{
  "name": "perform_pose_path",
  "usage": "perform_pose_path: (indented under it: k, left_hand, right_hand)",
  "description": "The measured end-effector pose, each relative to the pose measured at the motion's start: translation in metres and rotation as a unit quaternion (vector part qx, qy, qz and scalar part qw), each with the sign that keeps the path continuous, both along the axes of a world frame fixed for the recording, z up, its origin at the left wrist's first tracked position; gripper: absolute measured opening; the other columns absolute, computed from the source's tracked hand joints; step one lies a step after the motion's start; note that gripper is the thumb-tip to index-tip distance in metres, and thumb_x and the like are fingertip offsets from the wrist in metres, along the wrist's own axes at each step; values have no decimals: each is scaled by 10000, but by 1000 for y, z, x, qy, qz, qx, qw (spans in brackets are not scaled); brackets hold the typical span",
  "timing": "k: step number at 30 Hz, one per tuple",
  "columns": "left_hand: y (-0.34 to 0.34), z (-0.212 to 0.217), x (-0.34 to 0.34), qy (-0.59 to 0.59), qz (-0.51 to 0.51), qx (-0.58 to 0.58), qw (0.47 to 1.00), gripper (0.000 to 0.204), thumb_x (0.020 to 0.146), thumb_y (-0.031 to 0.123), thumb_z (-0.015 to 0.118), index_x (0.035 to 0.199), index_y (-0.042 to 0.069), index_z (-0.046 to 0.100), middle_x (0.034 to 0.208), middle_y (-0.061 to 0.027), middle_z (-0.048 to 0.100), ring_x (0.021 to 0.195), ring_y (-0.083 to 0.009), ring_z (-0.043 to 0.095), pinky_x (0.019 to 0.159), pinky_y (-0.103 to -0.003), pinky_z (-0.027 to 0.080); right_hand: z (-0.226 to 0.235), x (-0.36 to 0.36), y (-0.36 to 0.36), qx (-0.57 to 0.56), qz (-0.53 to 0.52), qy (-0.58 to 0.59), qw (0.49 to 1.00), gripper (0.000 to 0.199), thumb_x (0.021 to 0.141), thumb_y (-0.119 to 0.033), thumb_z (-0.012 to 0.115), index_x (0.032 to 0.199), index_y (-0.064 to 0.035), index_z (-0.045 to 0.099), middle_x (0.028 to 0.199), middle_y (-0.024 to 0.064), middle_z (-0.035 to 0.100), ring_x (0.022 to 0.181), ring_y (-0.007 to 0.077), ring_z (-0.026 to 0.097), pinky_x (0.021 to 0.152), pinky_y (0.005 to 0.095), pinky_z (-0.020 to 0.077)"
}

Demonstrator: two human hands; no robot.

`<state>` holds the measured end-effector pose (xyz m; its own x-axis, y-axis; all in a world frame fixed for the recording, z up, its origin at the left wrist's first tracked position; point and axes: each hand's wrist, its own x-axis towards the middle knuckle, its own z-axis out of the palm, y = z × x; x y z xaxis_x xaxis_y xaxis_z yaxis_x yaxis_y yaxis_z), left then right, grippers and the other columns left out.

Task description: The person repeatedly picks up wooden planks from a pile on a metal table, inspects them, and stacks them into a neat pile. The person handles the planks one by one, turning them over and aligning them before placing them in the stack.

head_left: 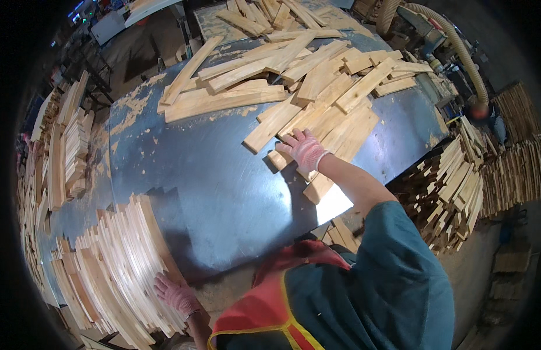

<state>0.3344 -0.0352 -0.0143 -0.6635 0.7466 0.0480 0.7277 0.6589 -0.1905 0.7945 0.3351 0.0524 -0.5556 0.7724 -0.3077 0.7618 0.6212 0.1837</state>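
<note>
My right hand point(304, 150), in a pink and white knit glove, lies with its fingers spread on the near ends of some flat wooden boards point(346, 131). These boards overlap at the near side of a loose heap on the dark metal table point(218, 169). At the lower left, my left hand point(176, 296), gloved alike, rests its outstretched fingers against the outermost board of a row of wooden strips point(127, 256) standing on edge side by side. Neither hand is wrapped round a board.
More loose boards point(247, 76) lie crisscrossed on the table's far half. Stacked strips point(72, 151) line the left side. Bundled sticks point(451, 186) stand right of the table, with further stacks point(515, 169) behind. A ribbed hose point(457, 44) curves at the upper right. Wood scraps litter the tabletop.
</note>
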Motion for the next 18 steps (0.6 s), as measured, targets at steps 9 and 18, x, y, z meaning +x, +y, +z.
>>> perform_pose_path:
  k: [9, 18]
  left_hand:
    - [135, 8, 163, -237, -409, 220, 854, 1027, 738, 356, 924, 1578, 29, 433, 1553, -243, 491, 1436, -408, 477, 1207, -541, 363]
    - [227, 8, 289, -321, -317, -114, 885, 868, 782, 456, 810, 1500, 93, 487, 1250, -134, 636, 1137, -324, 637, 951, -447, 506]
  right_hand:
    - [16, -20, -2, -81, -7, 257, 963, 646, 831, -456, 777, 1373, -138, 630, 1382, 162, 630, 1371, 309, 551, 1175, 462, 410]
    - [-31, 169, 187, 67, -547, 440, 709, 773, 935, -376, 779, 1519, 47, 503, 1561, 207, 541, 1416, 320, 533, 1207, 409, 396]
